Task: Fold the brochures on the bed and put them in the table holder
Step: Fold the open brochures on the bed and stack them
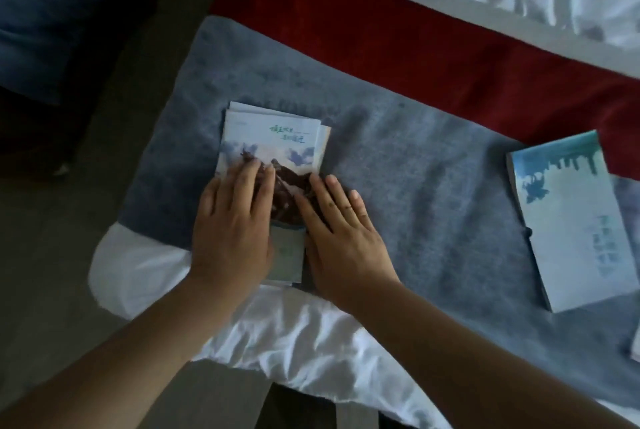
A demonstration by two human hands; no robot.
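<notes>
White sheets cover the bed [311, 331], which fills most of the view, and a dark red band [398, 44] runs across it from the top centre to the right edge. On top of the sheets lies a grey fleece blanket [433, 186], and the paper things rest on this blanket. At the right side a stack of folded brochures [571, 231] lies tilted, with a pale cover, a blue-green strip at its far end and some faint text; its left edge shows several layers. Well apart from it, near the centre, is the brochure [273, 141] being folded. Its cover is light, with green writing near the top, blue cloud shapes, and a dark brown picture in the lower half; the edges of more panels stick out along the top and right side. The left hand [232, 231] lies flat and open on its lower left part, fingers spread, pressing down. The right hand [343, 231] is also flat and open, pressing along the right edge, and it grasps nothing
</notes>
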